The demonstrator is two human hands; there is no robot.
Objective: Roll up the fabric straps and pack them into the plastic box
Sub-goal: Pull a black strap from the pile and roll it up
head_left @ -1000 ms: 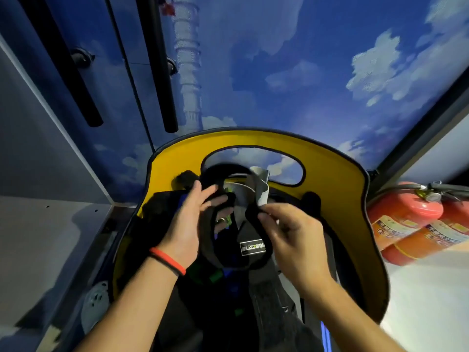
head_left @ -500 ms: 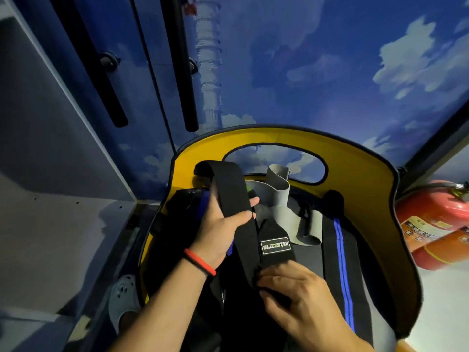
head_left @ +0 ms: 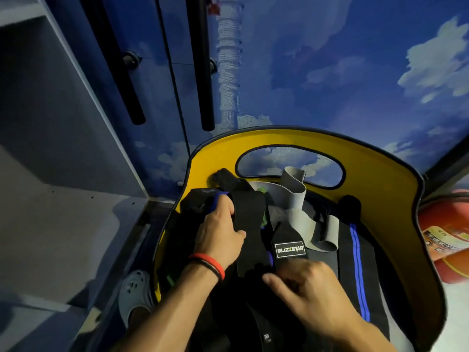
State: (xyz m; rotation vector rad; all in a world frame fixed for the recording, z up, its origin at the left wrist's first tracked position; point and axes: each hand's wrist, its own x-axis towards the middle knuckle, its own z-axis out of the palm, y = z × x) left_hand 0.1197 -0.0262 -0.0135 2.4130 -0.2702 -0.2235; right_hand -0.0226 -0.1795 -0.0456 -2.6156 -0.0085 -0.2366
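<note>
A wide black fabric strap (head_left: 247, 224) runs down the middle of a yellow-walled bin (head_left: 375, 189). My left hand (head_left: 219, 232) grips this strap's left edge, thumb over the fabric. My right hand (head_left: 304, 288) pinches the near end of the strap's tab with the white "BLIZZSTAR" label (head_left: 289, 250). A grey elastic strap (head_left: 294, 191) lies folded and looped behind them. A black strap with a blue stripe (head_left: 356, 270) lies along the right side. The plastic box is not identifiable in the view.
The bin has a yellow rim with an oval handle hole (head_left: 289, 165). Red fire extinguishers (head_left: 446, 240) lie to the right. A grey clog (head_left: 135, 295) sits on the floor at the left, beside a grey cabinet (head_left: 63, 174). Behind is a blue sky-printed wall.
The strap was held up as a loop between both hands; now it lies lower and flatter over the pile. My right hand has dropped to the labelled end, my left hand lower along the strap.
</note>
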